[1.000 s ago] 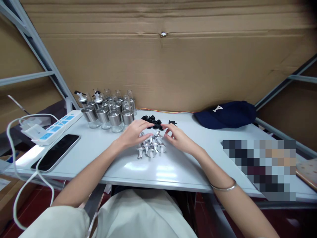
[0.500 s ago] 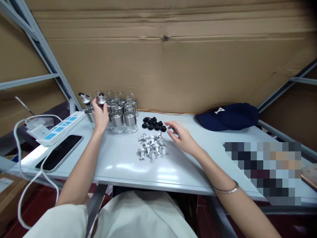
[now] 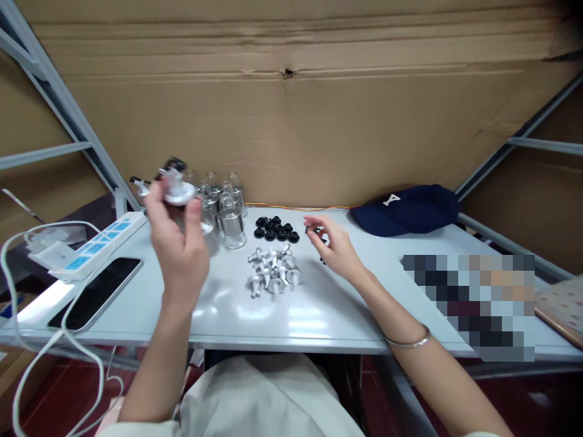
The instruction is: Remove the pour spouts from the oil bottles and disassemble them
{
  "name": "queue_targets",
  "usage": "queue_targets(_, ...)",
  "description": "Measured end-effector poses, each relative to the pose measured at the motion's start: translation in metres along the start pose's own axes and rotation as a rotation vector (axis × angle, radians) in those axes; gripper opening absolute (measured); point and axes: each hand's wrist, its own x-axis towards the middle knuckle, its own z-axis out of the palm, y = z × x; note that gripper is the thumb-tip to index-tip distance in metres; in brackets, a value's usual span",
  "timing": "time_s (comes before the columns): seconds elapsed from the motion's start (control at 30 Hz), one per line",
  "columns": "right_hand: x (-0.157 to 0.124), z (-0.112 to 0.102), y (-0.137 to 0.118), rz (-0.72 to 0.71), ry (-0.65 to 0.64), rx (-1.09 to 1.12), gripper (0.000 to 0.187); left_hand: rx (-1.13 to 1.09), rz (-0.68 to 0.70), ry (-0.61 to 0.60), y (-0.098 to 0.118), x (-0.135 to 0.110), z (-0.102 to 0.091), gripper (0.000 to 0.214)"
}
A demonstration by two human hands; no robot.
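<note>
My left hand (image 3: 180, 249) is raised at the left, its thumb and fingers closed around a silver pour spout (image 3: 179, 189) with a black cap, blurred by motion. Whether a bottle hangs beneath it is hidden by my palm. Behind this hand stand several glass bottles with metal bands (image 3: 232, 224). My right hand (image 3: 334, 246) hovers with loosely curved, parted fingers over small black pieces (image 3: 315, 230), partly hidden under it. Left of those fingers lies a group of round black stoppers (image 3: 276, 229). In front of them sits a heap of silver spouts (image 3: 276, 270).
On the left are a power strip (image 3: 107, 243), a phone (image 3: 98, 294) and looping white cables (image 3: 68, 309). A navy cap (image 3: 410, 209) lies at the back right. Cardboard (image 3: 291, 133) stands along the table's (image 3: 346, 321) rear edge.
My left hand has come up and nearer from among the bottles, with the capped spout in it. My right hand stays by the black pieces. The view has shifted slightly.
</note>
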Motion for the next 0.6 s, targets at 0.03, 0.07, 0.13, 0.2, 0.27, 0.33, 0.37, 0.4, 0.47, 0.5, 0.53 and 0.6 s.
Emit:
queue_targets(0.03,0.000,0.000,0.000,0.002,0.006,0.006,0.024,-0.042,-0.007,-0.033,0.007,-0.013,0.009,0.044)
queue_targets(0.07,0.000,0.000,0.001,0.005,0.010,0.013,0.024,-0.083,-0.013,-0.070,0.014,-0.025,0.019,0.044)
queue_targets(0.13,0.001,-0.001,0.001,0.014,0.023,0.034,0.023,-0.157,-0.031,-0.160,0.027,-0.048,0.039,0.042)
queue_targets(0.2,0.001,-0.002,0.000,0.028,0.050,0.069,0.022,-0.212,-0.053,-0.271,0.036,-0.066,0.058,0.038)
queue_targets(0.27,0.001,-0.003,-0.002,0.048,0.096,0.128,0.022,-0.233,-0.056,-0.378,0.041,-0.078,0.073,0.034)
queue_targets(0.33,0.000,-0.005,-0.005,0.056,0.149,0.204,0.026,-0.226,-0.039,-0.468,0.041,-0.082,0.084,0.032)
queue_targets(0.37,-0.001,-0.006,-0.007,0.048,0.174,0.245,0.029,-0.218,-0.024,-0.499,0.039,-0.083,0.089,0.031)
queue_targets(0.4,-0.002,-0.007,-0.009,0.033,0.197,0.284,0.032,-0.209,-0.009,-0.520,0.037,-0.082,0.092,0.029)
queue_targets(0.47,-0.005,-0.009,-0.015,-0.025,0.222,0.361,0.039,-0.201,0.008,-0.530,0.032,-0.080,0.099,0.026)
queue_targets(0.5,-0.006,-0.011,-0.019,-0.064,0.226,0.394,0.042,-0.212,0.000,-0.525,0.030,-0.079,0.101,0.025)
queue_targets(0.53,-0.007,-0.012,-0.024,-0.106,0.220,0.416,0.045,-0.238,-0.020,-0.513,0.028,-0.077,0.104,0.027)
queue_targets(0.6,-0.008,-0.015,-0.033,-0.190,0.167,0.396,0.048,-0.315,-0.081,-0.502,0.025,-0.075,0.107,0.033)
